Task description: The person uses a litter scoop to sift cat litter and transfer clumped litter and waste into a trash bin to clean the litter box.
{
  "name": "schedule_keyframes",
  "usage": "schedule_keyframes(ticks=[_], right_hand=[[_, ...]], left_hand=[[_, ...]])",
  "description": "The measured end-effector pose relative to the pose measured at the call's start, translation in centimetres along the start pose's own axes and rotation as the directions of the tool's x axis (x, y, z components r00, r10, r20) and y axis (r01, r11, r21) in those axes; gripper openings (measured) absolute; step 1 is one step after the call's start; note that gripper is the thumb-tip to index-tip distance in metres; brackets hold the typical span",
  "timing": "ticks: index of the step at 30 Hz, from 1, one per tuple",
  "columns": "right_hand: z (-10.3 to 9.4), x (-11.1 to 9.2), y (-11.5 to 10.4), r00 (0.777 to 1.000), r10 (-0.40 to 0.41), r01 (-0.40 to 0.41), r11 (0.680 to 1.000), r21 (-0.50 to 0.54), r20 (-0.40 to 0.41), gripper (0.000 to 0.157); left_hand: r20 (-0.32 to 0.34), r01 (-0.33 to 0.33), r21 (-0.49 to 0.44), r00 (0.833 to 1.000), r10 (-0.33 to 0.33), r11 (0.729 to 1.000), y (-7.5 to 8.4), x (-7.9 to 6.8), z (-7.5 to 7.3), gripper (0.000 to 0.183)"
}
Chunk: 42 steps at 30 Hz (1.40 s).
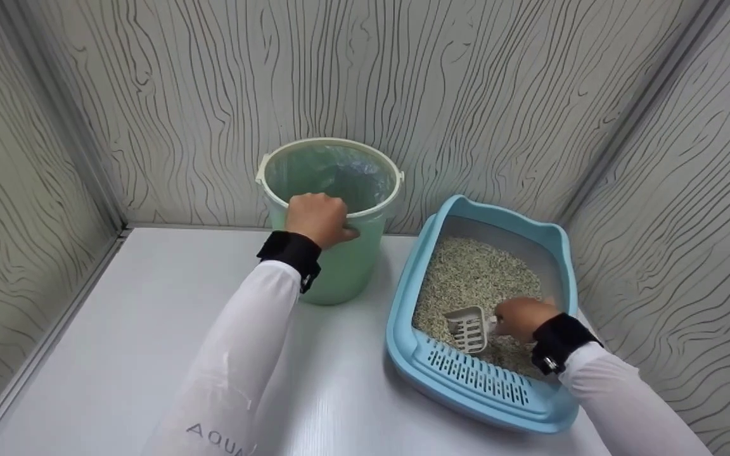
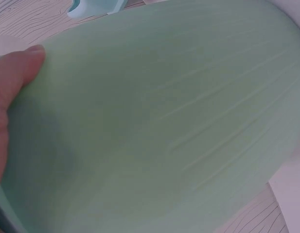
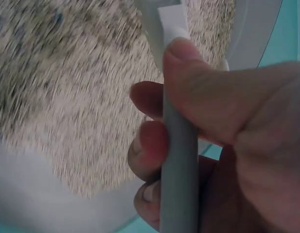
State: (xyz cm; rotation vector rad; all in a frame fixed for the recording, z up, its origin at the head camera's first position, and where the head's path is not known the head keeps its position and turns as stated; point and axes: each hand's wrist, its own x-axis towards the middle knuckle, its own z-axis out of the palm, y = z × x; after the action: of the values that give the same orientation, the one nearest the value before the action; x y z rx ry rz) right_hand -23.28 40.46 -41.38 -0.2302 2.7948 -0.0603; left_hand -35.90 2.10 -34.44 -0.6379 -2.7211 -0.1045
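My right hand (image 1: 522, 318) grips the handle of a pale grey slotted litter scoop (image 1: 468, 329), thumb along the top and fingers curled round it in the right wrist view. The scoop's head is over the litter (image 1: 485, 269) in a blue litter box (image 1: 403, 304), close to the perforated front ledge. My left hand (image 1: 319, 218) holds the near rim of a green bucket (image 1: 346, 259), fingers over the edge and thumb (image 2: 30, 63) against the outer wall. A clear plastic liner (image 1: 355, 174) shows inside the bucket.
Both containers stand on a white tabletop (image 1: 149, 304), bucket left of the box. A wood-grain patterned panel (image 1: 213, 95) rises behind them, with similar panels at both sides. The box's right edge lies close to the right panel (image 1: 675, 253).
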Motion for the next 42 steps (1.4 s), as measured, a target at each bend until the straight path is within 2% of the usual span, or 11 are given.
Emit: schedule_keyframes(ticks=[6, 10, 15, 20, 27, 29, 33, 36, 42], right_hand=[[0.1, 1.9, -1.8, 0.998, -0.021, 0.019, 0.999, 0.040, 0.066, 0.019], [0.4, 2.5, -2.3, 0.993, -0.037, 0.034, 0.999, 0.030, 0.111, 0.015], [1.1, 2.7, -2.3, 0.989, -0.035, 0.028, 0.998, 0.051, 0.143, 0.016], [1.3, 2.4, -1.6, 0.991, -0.034, 0.024, 0.996, 0.081, 0.127, 0.019], [-0.2, 1.1, 0.1, 0.998, -0.038, 0.034, 0.995, 0.091, 0.049, 0.019], [-0.9, 0.2, 0.7, 0.999, -0.018, 0.014, 0.995, 0.101, 0.034, 0.020], [-2.1, -1.9, 2.0, 0.999, -0.027, 0.031, 0.993, 0.116, -0.038, 0.025], [-2.3, -3.4, 3.1, 0.993, -0.050, 0.066, 0.985, 0.158, -0.105, 0.031], [-1.8, -4.6, 4.4, 0.979, -0.014, 0.075, 0.953, 0.293, -0.204, 0.025]], left_hand=[[-0.006, 0.003, -0.003, 1.000, -0.003, 1.000, 0.1, -0.2, -0.1, 0.063], [-0.014, 0.005, 0.003, 1.000, -0.005, 1.000, 0.1, -0.2, 0.0, 0.062], [-0.011, 0.000, -0.003, 1.000, 0.000, 1.000, 0.3, -0.1, -0.1, 0.060], [-0.005, -0.006, 0.000, 1.000, 0.006, 1.000, 0.4, -0.1, -0.1, 0.061], [-0.014, -0.005, 0.002, 1.000, 0.005, 1.000, 0.0, -0.1, 0.3, 0.062], [-0.009, -0.004, 0.007, 1.000, 0.004, 1.000, -0.1, -0.1, 0.3, 0.063], [-0.005, -0.001, 0.021, 1.000, 0.001, 1.000, -0.2, -0.1, 0.3, 0.064], [-0.006, -0.002, 0.025, 1.000, 0.003, 1.000, -0.2, 0.0, 0.3, 0.064], [-0.004, -0.004, 0.015, 1.000, 0.004, 1.000, 0.0, 0.1, 0.3, 0.065]])
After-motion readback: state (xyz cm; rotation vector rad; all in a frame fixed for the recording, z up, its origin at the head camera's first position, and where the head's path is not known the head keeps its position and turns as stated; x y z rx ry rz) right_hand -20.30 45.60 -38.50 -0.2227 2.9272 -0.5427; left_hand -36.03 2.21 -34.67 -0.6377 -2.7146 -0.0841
